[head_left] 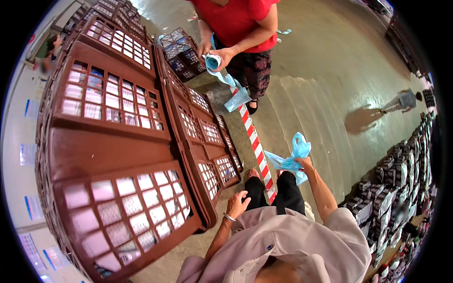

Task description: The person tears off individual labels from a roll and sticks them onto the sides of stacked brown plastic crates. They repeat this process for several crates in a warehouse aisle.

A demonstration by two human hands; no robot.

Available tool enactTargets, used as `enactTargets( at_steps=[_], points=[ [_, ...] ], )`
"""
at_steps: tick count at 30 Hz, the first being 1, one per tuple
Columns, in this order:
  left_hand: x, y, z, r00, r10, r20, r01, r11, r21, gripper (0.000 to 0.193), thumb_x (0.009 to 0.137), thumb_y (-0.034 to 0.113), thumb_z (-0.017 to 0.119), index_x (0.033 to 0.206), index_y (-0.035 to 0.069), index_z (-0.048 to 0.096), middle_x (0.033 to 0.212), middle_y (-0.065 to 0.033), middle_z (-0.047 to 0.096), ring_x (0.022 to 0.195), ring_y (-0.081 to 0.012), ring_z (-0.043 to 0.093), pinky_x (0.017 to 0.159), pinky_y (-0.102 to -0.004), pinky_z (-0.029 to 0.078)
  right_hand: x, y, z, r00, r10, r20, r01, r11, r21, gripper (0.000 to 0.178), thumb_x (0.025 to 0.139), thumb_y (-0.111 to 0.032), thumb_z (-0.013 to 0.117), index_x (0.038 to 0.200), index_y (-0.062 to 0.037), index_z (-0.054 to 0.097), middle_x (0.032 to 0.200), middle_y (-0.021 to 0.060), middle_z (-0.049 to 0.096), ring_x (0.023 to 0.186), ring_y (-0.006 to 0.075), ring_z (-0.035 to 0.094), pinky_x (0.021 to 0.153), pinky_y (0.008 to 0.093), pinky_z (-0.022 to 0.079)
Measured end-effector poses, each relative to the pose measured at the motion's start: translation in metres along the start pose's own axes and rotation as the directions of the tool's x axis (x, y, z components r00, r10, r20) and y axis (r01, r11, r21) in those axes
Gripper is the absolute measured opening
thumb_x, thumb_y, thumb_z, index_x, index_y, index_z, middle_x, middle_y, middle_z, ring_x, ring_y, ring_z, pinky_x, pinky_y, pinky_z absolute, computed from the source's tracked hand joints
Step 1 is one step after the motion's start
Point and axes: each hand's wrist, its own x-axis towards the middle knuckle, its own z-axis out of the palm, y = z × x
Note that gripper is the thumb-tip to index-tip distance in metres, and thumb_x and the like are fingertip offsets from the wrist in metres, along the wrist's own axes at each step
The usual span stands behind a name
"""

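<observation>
My right hand (306, 165) is closed on a crumpled light blue plastic strip (289, 159), held out over the floor to the right of my legs. Its loose ends hang above and below my fingers. Beside the stacked brown plastic crates (111, 148), my left hand (237, 206) hangs with loosely bent fingers apart and nothing visible in it. A bracelet circles that wrist. Facing me, a co-worker in a red top (240, 23) grips a roll of light blue plastic (212, 61) in both hands. A length of it (237, 100) trails down from the roll.
Brown crates with grid sides, filled with pale packed goods, rise along my left. Red-and-white striped tape (255, 141) runs on the floor between me and the co-worker. More crates (181, 52) stand behind that person. Stacked dark and white bundles (391, 188) line the right; another person (406, 100) is farther off.
</observation>
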Motion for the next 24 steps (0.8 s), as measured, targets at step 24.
enactTargets(
  at_steps=[24],
  points=[
    [0.128,0.053,0.11,0.852,-0.452,-0.264,0.306,0.839,-0.451,0.031,0.083,0.019,0.061,0.107,0.001,0.058,0.095,-0.0126,0.066,0.09,-0.0177,0.064,0.076,-0.0285,0.051,0.268,-0.439,-0.102,0.355,-0.889,-0.288,0.924,0.38,-0.032,0.056,0.075,-0.033,0.07,0.112,0.0039,0.051,0.084,0.0062,0.057,0.075,0.0126,0.051,0.069,0.0255,0.044]
  ],
)
